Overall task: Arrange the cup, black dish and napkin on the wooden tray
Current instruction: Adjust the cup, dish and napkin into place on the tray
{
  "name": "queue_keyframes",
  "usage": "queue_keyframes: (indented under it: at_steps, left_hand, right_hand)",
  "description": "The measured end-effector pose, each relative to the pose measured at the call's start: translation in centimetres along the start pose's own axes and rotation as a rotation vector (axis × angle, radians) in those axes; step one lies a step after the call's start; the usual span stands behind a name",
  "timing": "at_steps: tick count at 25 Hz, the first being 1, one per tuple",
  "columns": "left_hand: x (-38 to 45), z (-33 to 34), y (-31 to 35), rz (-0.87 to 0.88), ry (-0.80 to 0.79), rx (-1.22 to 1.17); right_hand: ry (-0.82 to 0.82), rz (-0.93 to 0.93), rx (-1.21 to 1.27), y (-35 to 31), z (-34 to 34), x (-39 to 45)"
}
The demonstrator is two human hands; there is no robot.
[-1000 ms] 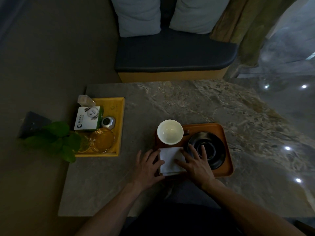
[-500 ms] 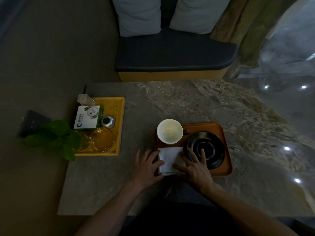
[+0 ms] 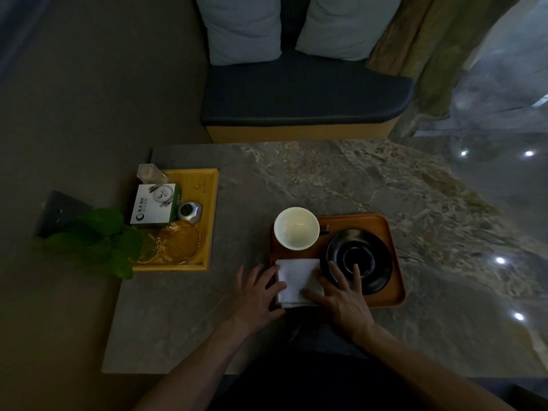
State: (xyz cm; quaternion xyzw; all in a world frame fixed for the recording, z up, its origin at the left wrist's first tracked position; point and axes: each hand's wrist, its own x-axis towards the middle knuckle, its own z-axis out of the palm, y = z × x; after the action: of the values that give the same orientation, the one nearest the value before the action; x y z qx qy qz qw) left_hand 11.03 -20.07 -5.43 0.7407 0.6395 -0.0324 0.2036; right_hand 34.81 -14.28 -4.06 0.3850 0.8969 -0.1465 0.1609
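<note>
A wooden tray [image 3: 385,232] lies on the stone table. On its far left corner stands a white cup [image 3: 296,228], upright and empty. A black dish [image 3: 370,256] sits on the tray's right half. A folded white napkin [image 3: 296,275] lies on the near left corner. My left hand [image 3: 256,295] rests flat at the napkin's left edge, fingers spread and touching it. My right hand [image 3: 341,298] lies flat on the napkin's right side, its fingertips reaching over the dish's rim. Neither hand grips anything.
A yellow tray [image 3: 210,203] at the left holds a white and green box [image 3: 154,204], a glass ashtray [image 3: 179,241], a small metal item [image 3: 189,212] and a clear holder. A green plant [image 3: 98,238] overhangs it. A cushioned bench [image 3: 305,96] stands beyond the table.
Both hands stay on the napkin; the right hand has slid slightly back toward me, and the napkin sits a little squarer on the tray corner.
</note>
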Motion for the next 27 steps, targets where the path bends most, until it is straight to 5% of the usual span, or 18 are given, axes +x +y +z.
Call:
queue_keyframes:
  at_steps: [27]
  left_hand:
    - [3.0, -1.5, -1.1, 0.01, -0.18, -0.028]
  right_hand:
    - [-0.041, 0.065, 0.014, 1.8, -0.8, 2.8]
